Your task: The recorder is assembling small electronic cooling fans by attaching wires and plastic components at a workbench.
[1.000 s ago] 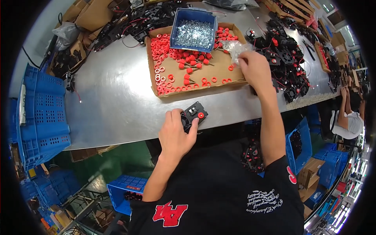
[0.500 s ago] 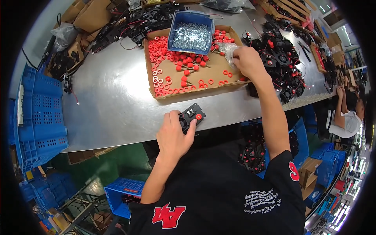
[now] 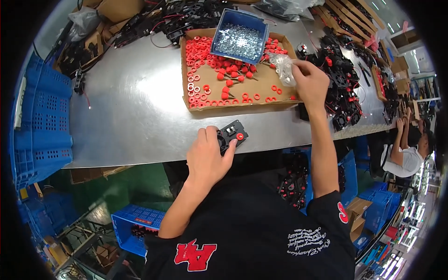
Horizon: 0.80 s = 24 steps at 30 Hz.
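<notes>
My left hand (image 3: 207, 156) grips a flat black plastic fan module (image 3: 233, 133) just above the table's near edge. A red ring (image 3: 240, 136) sits on the module, with my thumb beside it; two small pale metal pieces show next to the ring. My right hand (image 3: 311, 86) is closed at the edge of a clear plastic bag (image 3: 283, 70) holding small whitish parts, at the right side of a shallow cardboard tray (image 3: 252, 84). My fingertips are partly hidden there. Loose red rings (image 3: 198, 49) and red-headed pieces with thin stems (image 3: 233, 74) lie in the tray.
A blue bin (image 3: 240, 42) of small shiny metal parts stands on the tray's back. Black modules with wires (image 3: 343, 79) pile up on the right. A blue crate (image 3: 46, 116) stands left of the metal table (image 3: 126, 107). Another person (image 3: 403, 156) sits far right.
The view has shifted a little, so the table appears further right. My right hand has turned and drawn slightly nearer at the bag, whose lower part shows more. My left hand keeps its grip.
</notes>
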Each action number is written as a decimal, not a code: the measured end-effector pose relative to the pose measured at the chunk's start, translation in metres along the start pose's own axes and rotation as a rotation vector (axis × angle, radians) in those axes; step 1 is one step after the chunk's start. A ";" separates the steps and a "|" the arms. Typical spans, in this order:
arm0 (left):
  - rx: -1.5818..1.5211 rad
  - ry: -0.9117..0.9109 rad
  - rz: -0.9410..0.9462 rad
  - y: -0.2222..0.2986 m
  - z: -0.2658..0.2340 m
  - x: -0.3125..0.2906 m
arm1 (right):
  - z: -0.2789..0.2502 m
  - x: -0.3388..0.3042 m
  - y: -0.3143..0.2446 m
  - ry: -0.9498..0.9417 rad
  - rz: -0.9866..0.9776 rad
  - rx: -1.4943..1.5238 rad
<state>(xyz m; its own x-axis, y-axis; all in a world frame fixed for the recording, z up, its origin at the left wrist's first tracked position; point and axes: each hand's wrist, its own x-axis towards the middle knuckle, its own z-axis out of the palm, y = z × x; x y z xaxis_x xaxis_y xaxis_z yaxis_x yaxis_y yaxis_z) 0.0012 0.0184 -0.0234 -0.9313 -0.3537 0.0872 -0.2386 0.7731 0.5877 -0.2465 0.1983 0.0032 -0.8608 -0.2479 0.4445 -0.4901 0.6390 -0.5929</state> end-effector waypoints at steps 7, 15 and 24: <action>-0.005 -0.025 -0.012 0.001 -0.001 0.000 | 0.002 -0.118 -0.076 -0.343 -0.423 0.219; -0.028 -0.049 -0.025 0.002 -0.003 0.001 | 0.008 -0.131 -0.069 -0.255 -0.702 0.096; -0.027 -0.040 -0.031 0.002 -0.001 0.003 | 0.026 -0.072 -0.102 -0.323 -0.468 0.208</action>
<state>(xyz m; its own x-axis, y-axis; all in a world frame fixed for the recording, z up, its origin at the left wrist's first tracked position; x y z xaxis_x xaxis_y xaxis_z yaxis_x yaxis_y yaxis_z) -0.0014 0.0182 -0.0208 -0.9341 -0.3551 0.0369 -0.2601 0.7477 0.6110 -0.1385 0.1325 0.0145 -0.5295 -0.6974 0.4829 -0.8153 0.2612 -0.5167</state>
